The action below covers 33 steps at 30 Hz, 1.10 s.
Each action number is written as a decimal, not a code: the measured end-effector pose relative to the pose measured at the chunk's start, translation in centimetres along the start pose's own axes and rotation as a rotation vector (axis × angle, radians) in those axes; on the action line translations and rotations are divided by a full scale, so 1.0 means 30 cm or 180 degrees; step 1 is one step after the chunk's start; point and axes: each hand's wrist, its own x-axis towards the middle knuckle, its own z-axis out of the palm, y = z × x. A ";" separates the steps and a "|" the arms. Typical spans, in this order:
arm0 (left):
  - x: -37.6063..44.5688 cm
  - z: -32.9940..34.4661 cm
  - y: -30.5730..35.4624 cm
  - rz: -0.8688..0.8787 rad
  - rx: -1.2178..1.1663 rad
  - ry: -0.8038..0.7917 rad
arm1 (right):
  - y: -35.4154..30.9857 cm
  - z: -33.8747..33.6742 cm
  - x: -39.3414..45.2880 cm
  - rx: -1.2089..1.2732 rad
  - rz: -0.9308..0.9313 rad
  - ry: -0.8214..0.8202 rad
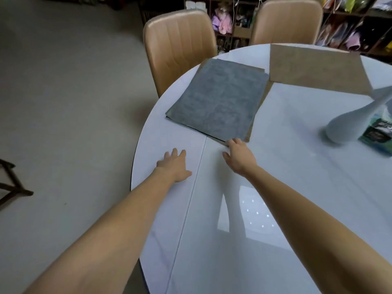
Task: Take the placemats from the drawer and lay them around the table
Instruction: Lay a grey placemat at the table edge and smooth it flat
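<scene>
A stack of placemats (218, 100), grey on top with tan edges showing beneath, lies on the round white table (286, 166) near its far left rim. A single tan placemat (316, 68) lies farther back in front of the right chair. My right hand (238, 157) reaches to the stack's near corner, fingertips touching or pinching its edge; the grip itself is hidden under the fingers. My left hand (175, 165) rests flat on the bare tabletop, fingers spread, a short way left of the stack's corner and holding nothing.
Two tan upholstered chairs (180, 47) (286, 20) stand at the table's far side. A white vase (358, 122) and a green box (379, 134) sit at the right. Cluttered shelves (233, 18) line the back wall. Grey floor lies to the left, with a dark frame (10, 183).
</scene>
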 end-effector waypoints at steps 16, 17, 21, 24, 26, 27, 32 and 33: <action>0.222 0.071 -0.061 0.0068 -0.0225 -0.0255 | -0.051 0.074 0.392 -0.0494 -0.0388 0.0063; 0.221 0.071 -0.060 0.0075 -0.0232 -0.0265 | -0.042 0.069 0.388 -0.0489 -0.0411 0.0032; 0.222 0.080 -0.062 0.0084 -0.0299 -0.0182 | -0.042 0.043 0.377 -0.0742 -0.0735 0.0044; 0.217 0.075 -0.068 0.0138 -0.0431 -0.0269 | -0.102 0.011 0.348 -0.0941 -0.0753 -0.0021; 0.206 0.058 -0.084 0.0179 -0.0719 -0.0227 | -0.113 -0.023 0.317 -0.0890 -0.0600 -0.0058; 0.193 0.041 -0.094 0.0192 -0.0960 -0.0035 | -0.108 -0.041 0.292 -0.0909 -0.0618 -0.0049; 0.033 -0.044 -0.152 0.0789 -0.0416 0.1830 | -0.052 -0.088 0.052 -0.1086 -0.0783 -0.0001; -0.012 -0.053 -0.156 0.0957 -0.0003 0.1779 | -0.044 -0.094 -0.006 -0.0995 -0.0715 0.0027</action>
